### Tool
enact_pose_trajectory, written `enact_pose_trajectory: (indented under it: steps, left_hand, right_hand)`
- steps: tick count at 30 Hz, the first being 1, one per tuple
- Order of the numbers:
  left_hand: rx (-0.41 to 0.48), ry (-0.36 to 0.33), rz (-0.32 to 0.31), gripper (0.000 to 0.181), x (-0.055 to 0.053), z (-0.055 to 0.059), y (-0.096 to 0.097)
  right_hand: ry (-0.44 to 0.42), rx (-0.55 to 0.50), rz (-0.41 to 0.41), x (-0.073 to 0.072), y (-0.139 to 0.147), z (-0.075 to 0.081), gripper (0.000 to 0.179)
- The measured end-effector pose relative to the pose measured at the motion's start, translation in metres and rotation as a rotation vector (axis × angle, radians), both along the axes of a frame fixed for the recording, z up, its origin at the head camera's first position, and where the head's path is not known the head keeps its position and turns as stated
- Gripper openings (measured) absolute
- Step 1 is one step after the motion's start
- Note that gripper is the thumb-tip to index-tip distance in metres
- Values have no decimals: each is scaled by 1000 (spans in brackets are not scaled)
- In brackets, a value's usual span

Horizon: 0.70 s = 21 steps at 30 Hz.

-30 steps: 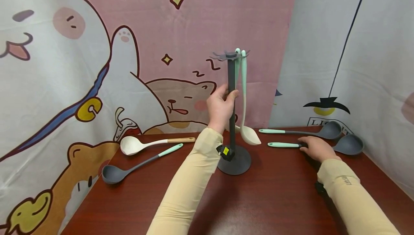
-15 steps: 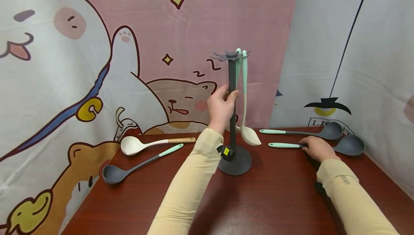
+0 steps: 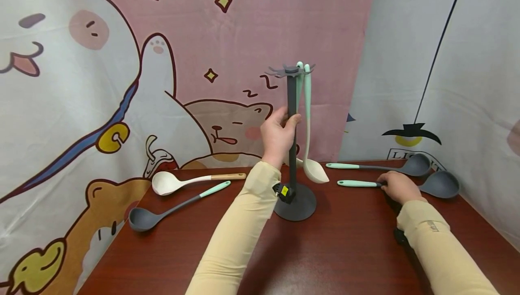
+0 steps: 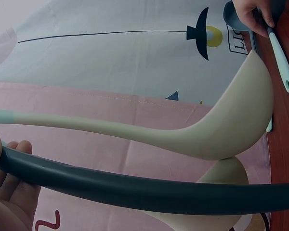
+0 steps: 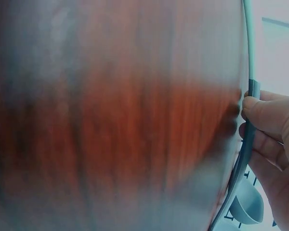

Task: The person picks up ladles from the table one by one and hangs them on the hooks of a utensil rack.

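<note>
My left hand (image 3: pixel 278 135) grips the dark grey pole (image 3: pixel 292 159) of an upright utensil stand, with the thumb and fingers around it in the left wrist view. From the stand's hooked top (image 3: pixel 290 70) hang two cream ladles with mint handles; the front ladle (image 3: pixel 314 171) faces right, and the other (image 4: pixel 231 175) is partly hidden behind the pole. On the right side of the table, my right hand (image 3: pixel 400 186) pinches the shaft of a dark grey ladle (image 3: pixel 443 184) just past its mint handle (image 3: pixel 357 183). The right wrist view shows thumb and fingers on that shaft (image 5: pixel 249 134).
Behind that ladle lies another grey ladle (image 3: pixel 418 164) with a mint handle. To the left lie a white ladle (image 3: pixel 164 183) with a wooden handle and a grey ladle (image 3: pixel 142 219). A patterned cloth (image 3: pixel 317 15) hangs behind the red-brown table (image 3: pixel 345 250).
</note>
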<state>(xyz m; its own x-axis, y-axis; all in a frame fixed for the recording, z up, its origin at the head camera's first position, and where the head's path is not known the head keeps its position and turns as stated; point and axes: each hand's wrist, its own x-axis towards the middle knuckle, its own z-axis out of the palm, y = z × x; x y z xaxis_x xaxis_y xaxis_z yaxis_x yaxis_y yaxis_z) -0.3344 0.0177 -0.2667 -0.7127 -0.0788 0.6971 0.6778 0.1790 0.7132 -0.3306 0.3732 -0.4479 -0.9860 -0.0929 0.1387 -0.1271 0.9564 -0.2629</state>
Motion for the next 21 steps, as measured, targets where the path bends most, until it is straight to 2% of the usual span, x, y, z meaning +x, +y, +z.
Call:
enact_pose_trajectory:
  steps: [8, 21]
  left_hand:
    - [5, -10, 3, 12, 0, 0, 0]
    - [9, -16, -6, 10, 1, 0, 0]
  right_hand:
    - [22, 9, 13, 0, 2, -2, 12]
    - [-30, -8, 19, 2, 2, 1, 12]
